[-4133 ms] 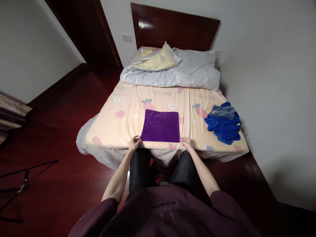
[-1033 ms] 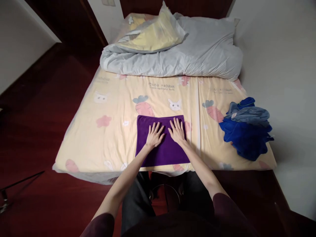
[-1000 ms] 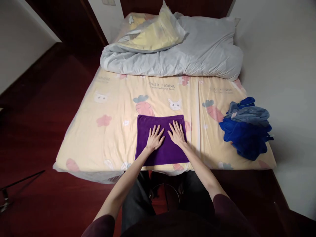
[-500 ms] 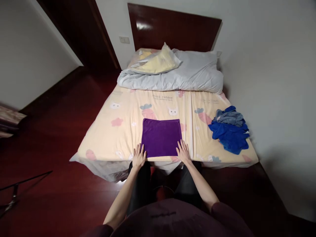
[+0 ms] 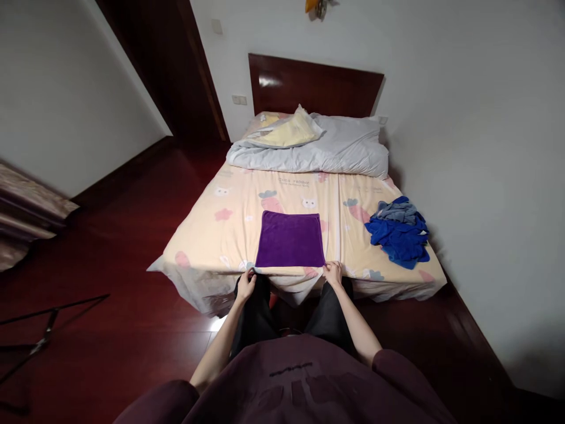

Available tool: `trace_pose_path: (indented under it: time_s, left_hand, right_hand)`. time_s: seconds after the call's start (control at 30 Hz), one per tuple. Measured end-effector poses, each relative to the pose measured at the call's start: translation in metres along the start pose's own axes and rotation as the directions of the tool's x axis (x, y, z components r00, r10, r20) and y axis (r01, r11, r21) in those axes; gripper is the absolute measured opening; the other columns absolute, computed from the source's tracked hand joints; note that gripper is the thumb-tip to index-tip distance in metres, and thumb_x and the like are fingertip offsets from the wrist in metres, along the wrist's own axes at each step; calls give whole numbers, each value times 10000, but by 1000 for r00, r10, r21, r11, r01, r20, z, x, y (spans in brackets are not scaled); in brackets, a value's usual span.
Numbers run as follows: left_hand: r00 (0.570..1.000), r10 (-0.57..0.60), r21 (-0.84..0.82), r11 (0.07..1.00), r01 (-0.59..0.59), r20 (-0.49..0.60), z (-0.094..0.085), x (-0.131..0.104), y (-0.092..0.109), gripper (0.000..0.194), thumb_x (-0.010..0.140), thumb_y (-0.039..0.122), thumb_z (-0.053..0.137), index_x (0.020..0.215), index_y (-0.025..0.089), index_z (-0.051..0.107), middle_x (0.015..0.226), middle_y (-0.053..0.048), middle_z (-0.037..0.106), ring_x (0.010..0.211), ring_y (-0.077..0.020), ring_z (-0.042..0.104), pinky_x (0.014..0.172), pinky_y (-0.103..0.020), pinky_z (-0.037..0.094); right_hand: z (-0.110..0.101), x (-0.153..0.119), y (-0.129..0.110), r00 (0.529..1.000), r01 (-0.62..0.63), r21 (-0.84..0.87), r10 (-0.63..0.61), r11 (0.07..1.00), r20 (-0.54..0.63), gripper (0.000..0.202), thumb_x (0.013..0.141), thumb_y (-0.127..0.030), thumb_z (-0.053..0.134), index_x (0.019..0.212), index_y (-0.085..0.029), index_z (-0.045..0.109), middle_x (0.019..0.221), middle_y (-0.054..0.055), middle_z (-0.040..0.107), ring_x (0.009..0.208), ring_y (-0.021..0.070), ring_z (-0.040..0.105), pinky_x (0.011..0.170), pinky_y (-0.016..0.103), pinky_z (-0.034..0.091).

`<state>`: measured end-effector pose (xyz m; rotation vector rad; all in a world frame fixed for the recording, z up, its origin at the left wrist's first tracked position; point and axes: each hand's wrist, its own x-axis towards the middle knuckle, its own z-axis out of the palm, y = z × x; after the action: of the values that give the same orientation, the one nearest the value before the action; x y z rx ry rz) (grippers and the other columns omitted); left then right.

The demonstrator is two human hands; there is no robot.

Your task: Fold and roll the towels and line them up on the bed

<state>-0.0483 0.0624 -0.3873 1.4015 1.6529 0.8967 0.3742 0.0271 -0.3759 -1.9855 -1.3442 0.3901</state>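
A purple cloth [image 5: 290, 240] lies flat on the bed [image 5: 212, 235], close to its front edge. My left hand [image 5: 246, 285] is closed in a pinch at the cloth's near left corner. At the near right corner, my right hand [image 5: 332, 273] pinches the cloth between thumb and fingers. Both near corners are drawn slightly outward, and the cloth's surface looks smooth.
Blue and grey cloths [image 5: 399, 232] are heaped on the bed's right side. A grey quilt [image 5: 353, 144] and a yellow piece of bedding [image 5: 293, 131] lie by the headboard [image 5: 315, 85]. A black metal stand [image 5: 48, 330] is on the floor at left.
Both hands have gone from lying spread on the cloth's sides to pinching its near corners. The near edge is pulled a little wider. The view has tilted upward.
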Motion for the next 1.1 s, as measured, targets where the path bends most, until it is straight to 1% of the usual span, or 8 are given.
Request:
trace_pose_path:
  time_s: [0.07,0.2,0.3,0.4,0.6,0.83,0.97,1.1]
  left_hand:
    - [996,-73,-75,994,77,54,-1,12,12,441,845,336,647,1239,139,676,1051,-142,757,1084,-305,711,1027,-467,532]
    - [996,-74,-116,990,80,53,2,23,34,481,823,386,704,1236,141,670,924,-102,763,958,-271,734,921,-411,572]
    - [991,-133,-125,983,135,23,5,23,43,466,807,392,719,1204,152,676,881,-87,754,899,-259,734,859,-391,579]
    - [986,-162,-118,979,164,22,6,22,48,351,790,398,721,1052,166,703,831,-92,741,865,-266,732,799,-374,577]
    - [982,-186,-125,974,189,32,4,25,52,336,774,513,688,810,184,636,765,-87,718,805,-260,717,684,-334,552]
    - [981,-192,-111,975,195,34,-6,18,45,470,726,639,715,788,182,626,733,-79,710,793,-262,713,699,-342,552]
    - [983,-185,-98,978,186,15,-7,11,41,453,700,592,764,827,175,641,732,-73,712,799,-268,721,733,-359,566]
    - [985,-173,-87,981,172,-4,-6,13,40,349,679,447,811,837,185,642,771,-83,732,850,-282,735,787,-374,574]
  right_hand:
    - [1,5,-2,992,-108,57,104,993,65,195,763,-271,680,886,-168,791,983,136,755,956,273,707,941,389,551]
    - [3,11,-4,976,-189,110,175,976,130,131,723,-249,690,809,-197,776,798,65,768,793,240,735,777,335,579]
    - [2,12,-5,968,-221,138,201,965,149,104,746,-269,678,755,-203,758,792,62,783,766,229,751,711,301,572]
    - [-1,14,-6,965,-236,151,212,960,156,127,765,-301,673,717,-207,743,802,63,792,778,225,759,703,286,559]
    - [-6,15,-13,960,-259,155,237,953,150,226,763,-399,707,630,-216,705,709,55,766,719,219,741,612,255,507]
    - [-9,7,-15,946,-290,228,243,930,213,251,736,-372,723,560,-205,662,592,41,710,605,187,694,563,236,475]
    - [-11,-7,-15,941,-291,334,205,896,271,258,751,-409,712,615,-196,657,646,61,741,609,181,700,579,243,514]
    - [-11,-15,-16,944,-286,431,174,856,281,286,761,-480,701,706,-214,612,720,65,764,633,190,708,607,281,558]
